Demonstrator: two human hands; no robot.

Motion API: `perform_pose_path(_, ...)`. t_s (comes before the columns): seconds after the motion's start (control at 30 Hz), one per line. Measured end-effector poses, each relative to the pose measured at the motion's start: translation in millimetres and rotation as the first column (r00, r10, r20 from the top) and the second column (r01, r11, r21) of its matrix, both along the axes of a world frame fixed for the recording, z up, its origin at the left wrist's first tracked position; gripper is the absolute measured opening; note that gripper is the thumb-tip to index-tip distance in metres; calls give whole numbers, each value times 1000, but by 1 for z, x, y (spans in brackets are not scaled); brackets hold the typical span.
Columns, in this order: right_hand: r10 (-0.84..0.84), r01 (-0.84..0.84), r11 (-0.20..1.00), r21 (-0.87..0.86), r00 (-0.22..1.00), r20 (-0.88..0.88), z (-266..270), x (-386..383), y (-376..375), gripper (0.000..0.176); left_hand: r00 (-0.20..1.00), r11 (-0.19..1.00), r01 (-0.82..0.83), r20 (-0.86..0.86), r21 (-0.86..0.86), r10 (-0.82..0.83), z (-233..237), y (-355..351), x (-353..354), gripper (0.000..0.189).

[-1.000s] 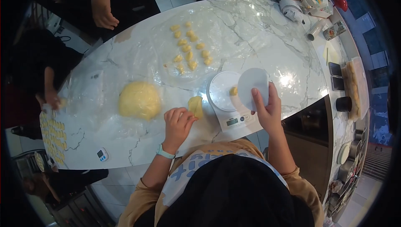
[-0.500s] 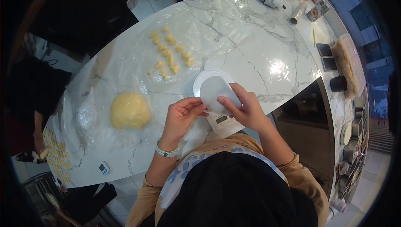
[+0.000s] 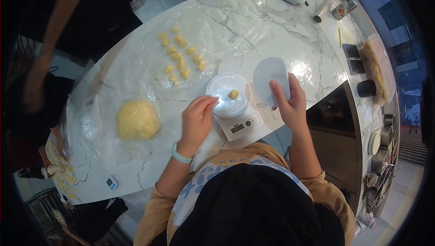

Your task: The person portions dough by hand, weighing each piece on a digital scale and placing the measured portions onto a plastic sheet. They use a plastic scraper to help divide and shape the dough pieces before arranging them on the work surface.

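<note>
A small yellow dough piece lies on the round white pan of a kitchen scale. My left hand rests beside the scale's left edge, fingers bent and close to the pan, and whether it holds anything cannot be told. To the right of the scale, my right hand holds a white plastic scraper upright. A big yellow dough ball sits on plastic film to the left. Several small dough pieces lie in rows farther back.
The marble table is covered with plastic film. A small white timer sits near the front left edge. Another person's arm hangs at the far left over a tray of shaped pieces. Rolls, containers and trays crowd the far right.
My right hand has lifted the scraper off the scale and swung it right. My left hand has pulled back to the pan's left side, and a small dough piece now shows on the scale.
</note>
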State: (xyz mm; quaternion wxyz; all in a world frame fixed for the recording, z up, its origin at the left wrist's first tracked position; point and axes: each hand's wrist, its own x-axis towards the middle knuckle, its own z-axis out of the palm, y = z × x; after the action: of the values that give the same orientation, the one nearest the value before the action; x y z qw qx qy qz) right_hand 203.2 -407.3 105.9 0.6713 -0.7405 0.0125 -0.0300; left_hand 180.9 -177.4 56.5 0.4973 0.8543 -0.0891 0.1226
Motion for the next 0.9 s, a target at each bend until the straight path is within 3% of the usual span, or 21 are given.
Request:
perform_pose_path(0.07,6,-6,1000,-28,1000,9,3,1,2,27,999,999,47,4,6,-47,6,-21,15,21)
perform_pose_path(0.13,13,-12,998,-56,1000,19,5,0,3,26,970,980,147,176,131,-169,13,-38,27,20)
perform_pose_path(0.17,-3,5,997,-83,1000,29,4,-1,2,26,972,983,130,181,132,-153,3,-40,32,20)
perform_pose_path(0.23,20,-15,995,-102,999,49,4,0,1,25,931,923,318,113,218,-347,-28,-34,40,23)
perform_pose_path(0.27,-8,17,992,-125,998,68,4,-1,-1,24,940,931,285,122,227,-318,-28,-26,40,23)
perform_pose_path(0.33,-19,33,990,-139,995,100,4,2,-5,22,930,931,365,46,-13,-365,-27,-8,37,24)
perform_pose_path(0.4,-98,105,991,-83,992,81,3,1,-9,20,984,983,24,-168,-180,-55,-11,19,28,25)
perform_pose_path(0.43,-122,128,989,-77,990,73,3,2,-10,20,961,982,-131,-261,-138,91,-10,41,27,28)
perform_pose_path(0.47,-118,124,990,-74,990,78,3,3,-10,20,956,971,-230,-169,65,238,-38,74,30,25)
perform_pose_path(0.5,-136,139,989,-46,989,60,2,3,-9,20,945,934,-228,-168,276,281,-50,106,30,23)
perform_pose_path(0.57,-143,144,989,-16,989,45,0,4,-4,21,881,862,-182,-310,473,357,-55,138,36,28)
perform_pose_path(0.6,-119,119,993,-16,992,44,0,5,0,21,878,860,-192,-309,473,366,-63,143,47,28)
perform_pose_path(0.67,-81,82,996,-16,996,47,1,4,7,22,957,838,-229,-43,496,287,-78,156,79,25)
perform_pose_path(0.77,-31,37,997,-72,997,72,4,5,12,21,971,918,-218,-17,331,237,-66,148,119,21)
perform_pose_path(0.83,-38,45,995,-89,996,80,7,5,12,21,945,977,-214,-249,21,213,-65,139,137,22)
perform_pose_path(0.9,-50,58,994,-90,995,86,9,4,9,21,947,974,-213,-232,72,224,-64,132,139,21)
